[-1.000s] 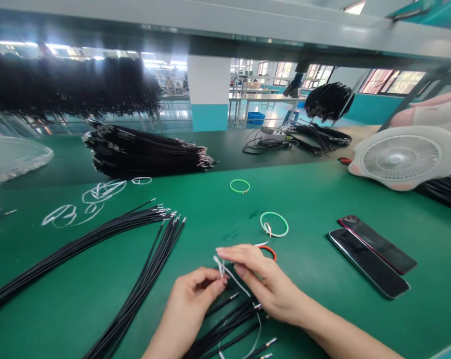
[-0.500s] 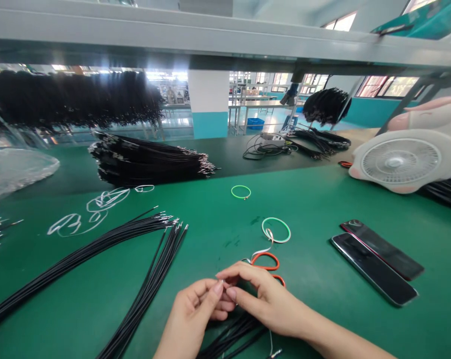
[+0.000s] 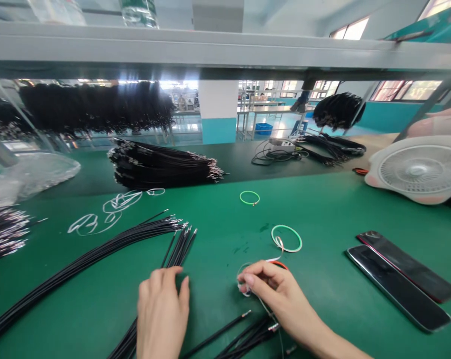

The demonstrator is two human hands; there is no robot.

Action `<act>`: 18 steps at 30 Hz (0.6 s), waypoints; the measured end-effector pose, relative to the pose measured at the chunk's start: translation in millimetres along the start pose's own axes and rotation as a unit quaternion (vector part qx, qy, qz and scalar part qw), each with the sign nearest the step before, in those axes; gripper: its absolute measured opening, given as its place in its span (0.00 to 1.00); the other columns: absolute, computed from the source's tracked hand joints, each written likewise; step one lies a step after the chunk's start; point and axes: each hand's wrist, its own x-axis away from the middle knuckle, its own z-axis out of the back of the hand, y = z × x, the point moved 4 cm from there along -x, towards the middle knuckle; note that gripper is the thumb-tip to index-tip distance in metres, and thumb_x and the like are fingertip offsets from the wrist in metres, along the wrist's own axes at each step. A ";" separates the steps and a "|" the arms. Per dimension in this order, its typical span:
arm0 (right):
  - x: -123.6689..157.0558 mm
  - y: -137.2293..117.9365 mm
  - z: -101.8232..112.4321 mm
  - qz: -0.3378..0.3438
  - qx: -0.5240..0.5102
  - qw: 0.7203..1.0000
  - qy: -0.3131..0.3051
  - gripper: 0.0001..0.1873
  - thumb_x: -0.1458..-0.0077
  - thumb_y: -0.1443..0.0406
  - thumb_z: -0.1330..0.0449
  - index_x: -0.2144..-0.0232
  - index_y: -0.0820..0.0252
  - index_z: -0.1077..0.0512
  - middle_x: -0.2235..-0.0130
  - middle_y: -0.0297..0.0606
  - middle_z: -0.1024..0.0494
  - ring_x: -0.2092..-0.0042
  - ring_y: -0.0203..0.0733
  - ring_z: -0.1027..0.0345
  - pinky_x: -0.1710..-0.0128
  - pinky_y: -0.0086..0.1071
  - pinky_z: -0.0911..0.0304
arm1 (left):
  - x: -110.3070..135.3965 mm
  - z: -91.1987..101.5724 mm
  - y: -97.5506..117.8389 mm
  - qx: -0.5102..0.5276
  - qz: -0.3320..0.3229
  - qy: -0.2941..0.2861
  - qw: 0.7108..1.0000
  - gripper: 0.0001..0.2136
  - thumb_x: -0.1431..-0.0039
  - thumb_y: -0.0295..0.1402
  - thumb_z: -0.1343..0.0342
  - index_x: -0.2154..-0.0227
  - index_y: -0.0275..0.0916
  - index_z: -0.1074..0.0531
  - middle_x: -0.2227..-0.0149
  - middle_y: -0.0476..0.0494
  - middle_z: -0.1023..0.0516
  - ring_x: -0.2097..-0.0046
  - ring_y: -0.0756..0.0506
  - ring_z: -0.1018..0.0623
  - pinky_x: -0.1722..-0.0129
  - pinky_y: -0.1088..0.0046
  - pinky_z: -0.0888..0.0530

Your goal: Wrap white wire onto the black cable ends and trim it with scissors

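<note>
My left hand is over a bundle of black cables with silvery tips; its thumb stands apart from the fingers. Whether the palm touches the cables is hidden. Between the thumb and fingertips of my right hand a thin white string is pinched, with its ends trailing below. Behind that hand an orange loop handle shows in part. More black cables lie under and left of my right wrist. A longer bundle of black cables curves away to the left.
Green tape rings lie mid-table. Two phones and a white fan are on the right. White string loops and a large cable pile lie at back left. A grey shelf beam crosses above.
My hands have parted. The left moved left from the fingertips of the right onto the cable bundle; the right keeps the white string. The view shifted slightly.
</note>
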 end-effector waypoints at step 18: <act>-1.7 0.4 -6.3 -0.055 -0.094 0.994 0.005 0.13 0.52 0.56 0.32 0.75 0.62 0.23 0.54 0.41 0.26 0.76 0.27 0.39 0.74 0.26 0.40 | 28.2 -12.9 42.3 0.158 -0.204 0.038 0.965 0.10 0.34 0.38 0.55 0.60 0.45 0.29 0.65 0.48 0.22 0.66 0.46 0.20 0.70 0.73 0.29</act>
